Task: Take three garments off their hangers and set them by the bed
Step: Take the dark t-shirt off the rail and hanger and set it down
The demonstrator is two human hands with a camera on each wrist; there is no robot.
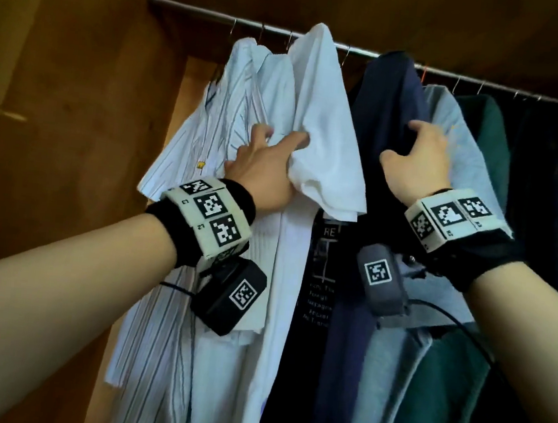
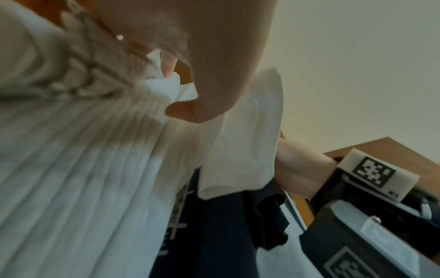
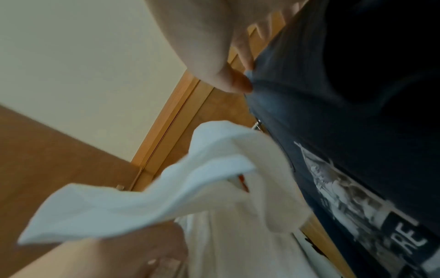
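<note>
While left hand [image 1: 264,172] grips white shirt [image 1: 327,130], right hand [image 1: 414,160] clutches navy shirt [image 1: 386,98].

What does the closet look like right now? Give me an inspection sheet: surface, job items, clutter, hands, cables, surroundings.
Surface: nothing seen; no bed or table in view.
Job's things: white shirt, striped shirt and navy garment hang on the rail, with a light blue shirt and a green garment further right.
Clutter: nothing seen.
Grippers: left hand has a grip on bunched white shirt fabric; right hand curls round the navy garment's shoulder.
Cables: a black cable runs from the right wrist unit, a shorter one from the left.
Surroundings: brown wooden closet walls; wire hanger hooks on the rail.
</note>
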